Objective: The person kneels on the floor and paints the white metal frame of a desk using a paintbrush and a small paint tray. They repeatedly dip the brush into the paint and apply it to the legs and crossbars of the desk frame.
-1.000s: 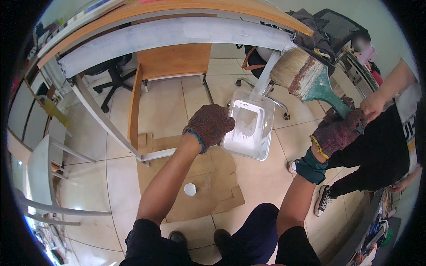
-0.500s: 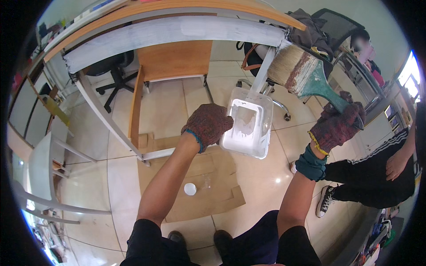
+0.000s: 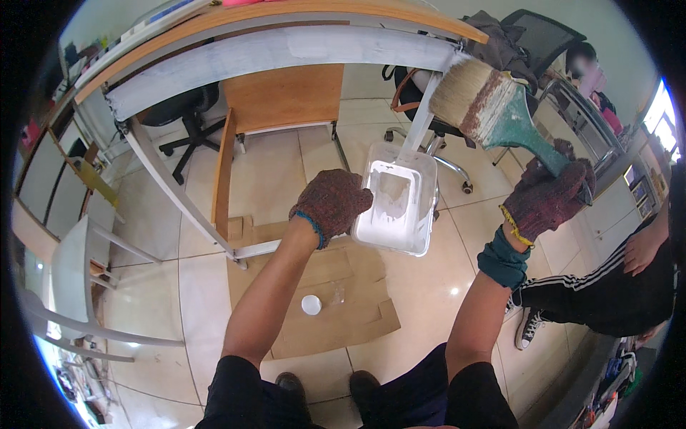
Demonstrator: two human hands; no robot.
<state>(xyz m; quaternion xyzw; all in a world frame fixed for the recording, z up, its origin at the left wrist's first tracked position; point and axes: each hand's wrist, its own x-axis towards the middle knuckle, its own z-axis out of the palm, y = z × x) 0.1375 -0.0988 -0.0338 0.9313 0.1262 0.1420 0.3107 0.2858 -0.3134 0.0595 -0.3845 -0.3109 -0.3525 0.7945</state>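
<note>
My left hand, in a dark knitted work glove, grips the side of a clear plastic tub with white paint in it. My right hand, gloved alike, is closed round the green handle of a wide paintbrush. White paint coats part of the brush's ferrule. The pale bristles meet the upper end of a table leg at the right corner; whether they press on it I cannot tell. Left of the brush runs the table's white-painted apron, streaky in places, under a wooden top.
Flattened cardboard lies on the tiled floor with a small white round thing on it. A person in dark striped trousers is at my right. Office chairs stand behind the table, and a white chair is at the left.
The brush has shifted very slightly at the leg's top, and my right hand a little rightward. The view has moved slightly. Both hands keep their holds.
</note>
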